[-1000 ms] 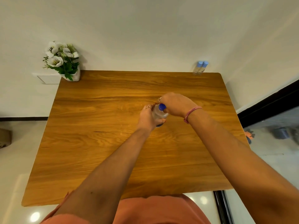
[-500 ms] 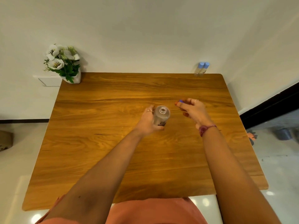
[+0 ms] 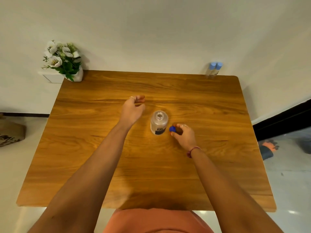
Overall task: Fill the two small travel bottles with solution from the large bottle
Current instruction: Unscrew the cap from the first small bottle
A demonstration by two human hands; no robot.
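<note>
With its neck now uncapped, the large bottle (image 3: pixel 159 122) is standing free at mid-table (image 3: pixel 101 148), ready for pouring. The right hand (image 3: pixel 183 135) is pinching the blue cap (image 3: pixel 172 128) (previously screwed on). The left hand (image 3: pixel 133 109), released, is hovering loosely curled and empty. The two small travel bottles (image 3: pixel 213 70) are waiting, capped, at the far right corner.

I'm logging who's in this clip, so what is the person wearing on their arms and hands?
Both forearms are bare, no sleeves. The right hand has a thin ring and a reddish cord bracelet at the wrist. The left hand has a ring too.
</note>
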